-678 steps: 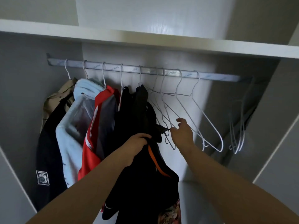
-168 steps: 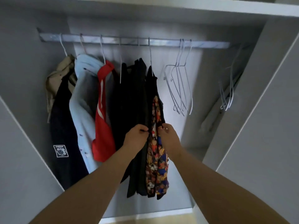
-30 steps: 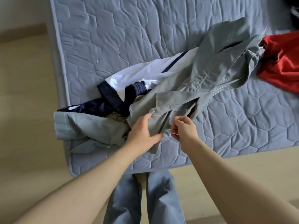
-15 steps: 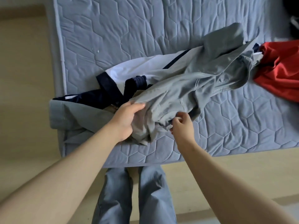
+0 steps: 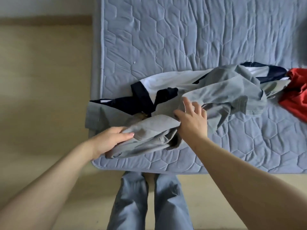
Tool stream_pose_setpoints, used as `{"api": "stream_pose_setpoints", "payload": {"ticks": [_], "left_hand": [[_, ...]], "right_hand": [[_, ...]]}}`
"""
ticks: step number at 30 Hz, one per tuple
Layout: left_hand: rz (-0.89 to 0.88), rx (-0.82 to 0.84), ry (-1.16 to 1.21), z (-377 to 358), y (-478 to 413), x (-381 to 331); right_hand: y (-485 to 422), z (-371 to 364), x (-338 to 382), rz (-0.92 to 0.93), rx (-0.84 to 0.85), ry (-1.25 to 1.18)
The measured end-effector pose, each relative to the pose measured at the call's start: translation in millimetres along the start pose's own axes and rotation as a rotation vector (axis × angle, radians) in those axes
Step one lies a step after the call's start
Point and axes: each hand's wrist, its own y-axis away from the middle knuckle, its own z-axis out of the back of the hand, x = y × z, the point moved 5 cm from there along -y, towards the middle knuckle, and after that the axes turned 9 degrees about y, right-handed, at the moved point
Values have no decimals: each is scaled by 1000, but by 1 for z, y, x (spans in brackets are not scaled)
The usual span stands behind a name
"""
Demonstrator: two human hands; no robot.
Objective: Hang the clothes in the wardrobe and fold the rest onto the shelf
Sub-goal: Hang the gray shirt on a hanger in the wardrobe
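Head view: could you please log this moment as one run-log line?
place: mattress | left hand: grips grey garment | right hand: open, on it | nearby: white-and-navy garment, red garment

Quilted blue-grey mattress (image 5: 182, 39), beige floor (image 5: 41, 80), white wall (image 5: 41, 5)

Quilted blue mattress (image 5: 182, 39) on floor (image 5: 41, 80); bears grey garment (image 5: 224, 90), navy-white garment (image 5: 157, 83), red garment (image 5: 297, 93).

Looks down on a blue-grey mattress (image 5: 182, 39) quilted in hexagons, piped along its edge. Sits on a pale beige floor (image 5: 41, 97); brown skirting board (image 5: 44, 19) under a white wall (image 5: 41, 5), softly lit.
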Motion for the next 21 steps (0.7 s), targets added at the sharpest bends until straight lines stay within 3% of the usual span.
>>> {"api": "stream_pose_setpoints", "payload": {"ticks": [4, 7, 10, 14, 16, 18, 21], "left_hand": [[-184, -543, 113, 47, -19, 9], [-208, -695, -43, 58, -30, 13], [-189, -619, -204, 51, -31, 11], [-113, -214, -329, 20, -23, 21], [-100, -266, -343, 21, -18, 28], [-54, -427, -293, 30, -9, 28], [-50, -545, -53, 41, 12, 27]], "right_hand": [[11, -18, 27, 88, 66, 57], [23, -13, 57, 195, -56, -2], [30, -13, 80, 195, 10, -51], [35, -22, 100, 89, 151, -218], [39, -19, 106, 70, 141, -337], [43, -14, 102, 100, 165, -355], [52, -4, 88, 149, 335, -153]]}}
